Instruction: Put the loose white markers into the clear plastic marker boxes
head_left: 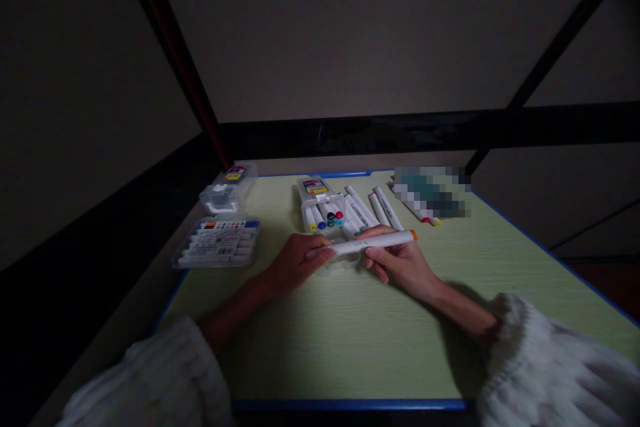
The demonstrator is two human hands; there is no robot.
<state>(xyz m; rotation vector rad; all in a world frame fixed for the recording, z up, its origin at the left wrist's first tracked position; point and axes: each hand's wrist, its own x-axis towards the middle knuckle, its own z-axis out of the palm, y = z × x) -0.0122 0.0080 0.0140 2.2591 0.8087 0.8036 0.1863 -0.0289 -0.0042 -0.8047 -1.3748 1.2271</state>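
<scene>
Left of frame, mid-height: clear case of markers [216, 242] lying flat at the table [380, 347] edge; clear box [227, 195] with colored label just behind it. Center: left hand [299, 260] pinching the plain end of a white marker [373, 242]. Behind it, clear box with labelled top [320, 199], marker ends showing at front: yellow, blue, black, red, others. Marker in hand sits at center frame, roughly level, orange end pointing right. Right hand [407, 268] grips same marker near orange end, thumb on front. Loose white markers [390, 208] behind right hand; right of center, red and yellow marker ends [431, 221] beside a pixelated patch.
</scene>
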